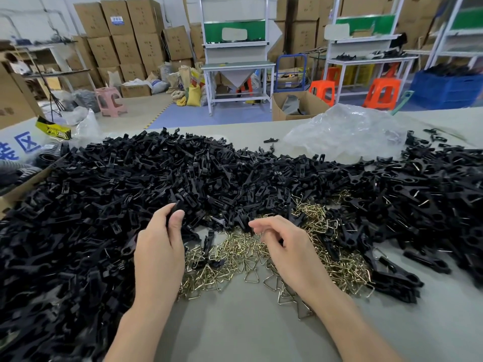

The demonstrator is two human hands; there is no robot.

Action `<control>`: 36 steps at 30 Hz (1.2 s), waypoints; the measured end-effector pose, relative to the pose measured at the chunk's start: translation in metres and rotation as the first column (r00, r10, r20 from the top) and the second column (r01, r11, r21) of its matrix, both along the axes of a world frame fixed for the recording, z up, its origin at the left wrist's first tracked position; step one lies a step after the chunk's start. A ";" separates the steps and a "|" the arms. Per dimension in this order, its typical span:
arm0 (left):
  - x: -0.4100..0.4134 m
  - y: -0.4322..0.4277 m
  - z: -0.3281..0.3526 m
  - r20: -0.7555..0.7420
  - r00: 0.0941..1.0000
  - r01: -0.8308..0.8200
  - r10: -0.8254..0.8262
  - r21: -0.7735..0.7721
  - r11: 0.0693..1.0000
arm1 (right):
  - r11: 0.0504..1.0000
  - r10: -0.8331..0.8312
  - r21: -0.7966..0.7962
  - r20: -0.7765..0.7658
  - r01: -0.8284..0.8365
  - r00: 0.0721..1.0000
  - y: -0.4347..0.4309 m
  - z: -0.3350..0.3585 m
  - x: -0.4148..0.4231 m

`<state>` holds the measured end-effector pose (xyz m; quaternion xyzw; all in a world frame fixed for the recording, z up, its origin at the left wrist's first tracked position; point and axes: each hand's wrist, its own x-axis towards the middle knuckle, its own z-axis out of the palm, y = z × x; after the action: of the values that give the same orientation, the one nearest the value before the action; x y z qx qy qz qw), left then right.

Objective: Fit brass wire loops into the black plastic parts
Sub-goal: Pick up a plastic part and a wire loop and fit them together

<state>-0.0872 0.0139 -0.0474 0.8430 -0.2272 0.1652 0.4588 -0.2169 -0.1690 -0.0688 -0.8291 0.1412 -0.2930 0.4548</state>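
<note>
A huge heap of black plastic parts covers the table from left to right. A pile of triangular brass wire loops lies in front of it, between and under my hands. My left hand pinches one black plastic part between thumb and fingers at the near edge of the heap. My right hand hovers over the brass loops with loosely curled fingers; whether it holds a loop I cannot tell.
The grey table shows bare surface near me. A crumpled clear plastic bag lies at the back right. A cardboard box sits at the left edge. Beyond are workbenches, orange stools and stacked cartons.
</note>
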 end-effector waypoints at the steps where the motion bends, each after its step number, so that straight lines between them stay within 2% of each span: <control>1: -0.002 -0.003 -0.001 -0.004 1.000 0.020 -0.020 -0.003 1.000 | 1.000 -0.005 0.002 0.005 0.005 1.000 0.000 0.000 0.000; 4: -0.016 -0.018 -0.005 0.008 0.993 0.115 -0.115 0.023 0.993 | 1.000 -0.016 0.001 0.024 0.016 1.000 0.001 0.001 -0.001; 8: -0.040 -0.039 -0.017 0.088 0.952 0.264 -0.292 0.237 0.935 | 0.999 -0.035 -0.001 0.027 0.035 0.999 0.000 0.002 0.000; 10: -0.044 -0.044 -0.022 0.150 0.926 0.278 -0.345 0.344 0.897 | 0.999 -0.047 -0.010 0.016 0.047 0.999 0.000 0.002 0.001; 13: -0.036 -0.048 -0.027 0.202 0.934 0.193 -0.295 0.410 0.891 | 0.998 -0.055 -0.018 0.009 0.055 0.998 0.000 0.001 0.002; 16: -0.024 -0.048 -0.027 0.182 0.961 0.101 -0.207 0.466 0.879 | 0.999 -0.051 -0.013 0.013 0.051 0.999 -0.001 0.000 0.002; 20: -0.017 -0.047 -0.028 0.102 0.968 0.137 -0.228 0.547 0.826 | 0.999 -0.042 -0.009 0.010 0.042 0.999 -0.001 -0.001 0.001; 24: -0.014 -0.042 -0.027 0.110 0.942 0.204 -0.318 0.562 0.801 | 0.999 -0.043 -0.008 -0.002 0.043 0.999 0.000 -0.001 0.001; 29: -0.017 -0.039 -0.024 0.223 0.881 0.240 -0.417 0.550 0.800 | 0.999 -0.047 -0.017 0.007 0.047 0.999 0.000 -0.002 0.001; 36: -0.019 -0.041 -0.025 0.223 0.873 0.235 -0.434 0.586 0.775 | 0.999 -0.042 -0.009 -0.005 0.042 0.999 0.000 -0.001 0.002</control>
<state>-0.1058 -0.0274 -0.0727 0.8397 -0.4898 0.1539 0.1768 -0.2151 -0.1687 -0.0702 -0.8287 0.1586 -0.3009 0.4445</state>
